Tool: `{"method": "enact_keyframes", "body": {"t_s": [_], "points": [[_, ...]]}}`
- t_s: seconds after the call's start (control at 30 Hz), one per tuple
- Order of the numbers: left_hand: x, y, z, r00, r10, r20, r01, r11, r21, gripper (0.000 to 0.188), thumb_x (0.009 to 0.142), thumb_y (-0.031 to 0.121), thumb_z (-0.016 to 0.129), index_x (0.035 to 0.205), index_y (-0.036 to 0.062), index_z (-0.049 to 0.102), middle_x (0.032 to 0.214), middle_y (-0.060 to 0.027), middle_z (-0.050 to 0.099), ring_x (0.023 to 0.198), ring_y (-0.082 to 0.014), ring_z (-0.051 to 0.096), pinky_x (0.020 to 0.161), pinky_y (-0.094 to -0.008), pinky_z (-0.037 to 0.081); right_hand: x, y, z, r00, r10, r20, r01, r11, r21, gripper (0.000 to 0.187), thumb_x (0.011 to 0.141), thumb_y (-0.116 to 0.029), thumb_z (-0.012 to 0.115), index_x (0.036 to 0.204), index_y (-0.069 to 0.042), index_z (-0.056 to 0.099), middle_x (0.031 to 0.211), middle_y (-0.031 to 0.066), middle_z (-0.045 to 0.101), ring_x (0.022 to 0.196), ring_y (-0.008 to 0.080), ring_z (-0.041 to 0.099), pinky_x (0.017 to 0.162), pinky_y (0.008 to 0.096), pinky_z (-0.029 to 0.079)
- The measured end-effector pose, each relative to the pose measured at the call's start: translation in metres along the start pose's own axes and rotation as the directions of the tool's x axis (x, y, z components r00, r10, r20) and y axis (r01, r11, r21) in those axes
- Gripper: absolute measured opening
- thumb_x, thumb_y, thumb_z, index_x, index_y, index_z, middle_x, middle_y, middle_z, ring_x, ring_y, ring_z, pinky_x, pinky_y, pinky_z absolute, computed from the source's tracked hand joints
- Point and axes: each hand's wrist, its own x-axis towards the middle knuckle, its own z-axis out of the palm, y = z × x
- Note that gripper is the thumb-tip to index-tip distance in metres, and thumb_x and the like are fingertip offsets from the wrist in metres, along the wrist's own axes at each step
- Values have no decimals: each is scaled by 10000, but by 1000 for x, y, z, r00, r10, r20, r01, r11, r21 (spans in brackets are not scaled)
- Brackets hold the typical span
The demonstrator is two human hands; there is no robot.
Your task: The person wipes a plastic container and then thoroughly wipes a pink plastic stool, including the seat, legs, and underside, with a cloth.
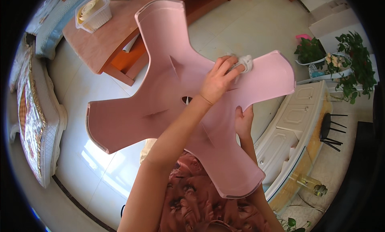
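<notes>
A pink plastic stool (168,77) with four broad legs is held up in front of me, its hollow underside facing me. There is a small hole at the middle of its seat. My left hand (218,76) reaches across the stool with its fingers closed on a crumpled grey-white cloth (246,63), which lies against the base of the right-hand leg. My right hand (244,120) grips the stool's edge between the right and near legs, thumb on the inner side. Its other fingers are hidden behind the stool.
A wooden table (86,47) at the far left bears a clear plastic basket (96,19). A bed (38,124) stands on the left. On the right are a white cabinet (280,146), potted plants (355,59) and a black stool (327,127). Pale floor tiles (76,107) lie below.
</notes>
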Motion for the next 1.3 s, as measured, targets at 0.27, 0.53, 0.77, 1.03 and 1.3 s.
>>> {"method": "enact_keyframes", "body": {"t_s": [0.27, 0.53, 0.77, 1.03, 1.3], "points": [[-63, -42, -56, 856, -479, 193, 304, 770, 561, 341, 737, -31, 588, 1051, 79, 666, 1088, -80, 595, 1021, -294, 565, 813, -367, 543, 0, -5, 2, 999, -12, -41, 11, 1000, -27, 484, 877, 59, 444, 1355, 91, 378, 1202, 272, 589, 1106, 391, 596, 971, 408, 441], [-72, -29, 20, 857, -437, 274, 239, 807, 540, 278, 708, -58, 596, 971, 3, 661, 1058, -116, 609, 1027, -355, 547, 888, -423, 492, 1, -13, 1, 1000, 13, -13, -14, 997, -82, 472, 874, 55, 445, 1341, 100, 388, 1190, 289, 588, 1097, 420, 592, 963, 421, 445], [-68, -20, 36, 771, -529, 355, 476, 849, 231, 262, 757, -14, 605, 1002, 17, 692, 1061, -153, 671, 1011, -357, 617, 872, -416, 508, 0, -8, -2, 998, -9, -66, 6, 999, -51, 481, 870, 58, 448, 1346, 93, 383, 1181, 293, 590, 1075, 428, 600, 951, 425, 453], [-28, -31, -19, 217, -620, 754, 880, 458, 124, 285, 795, 6, 598, 1050, 50, 717, 1054, -173, 681, 935, -362, 647, 864, -416, 513, -2, -4, 0, 996, -2, -87, -2, 999, -43, 487, 871, 67, 433, 1356, 82, 381, 1196, 284, 584, 1108, 405, 593, 967, 416, 444], [-78, -64, -42, 808, -490, 326, 321, 831, 454, 341, 770, -46, 602, 1100, 22, 657, 1149, -103, 626, 1100, -336, 567, 914, -422, 497, 6, -28, 3, 1000, -16, 10, 16, 999, -46, 497, 879, 72, 406, 1374, 80, 370, 1242, 272, 565, 1133, 390, 574, 981, 395, 431]]}}
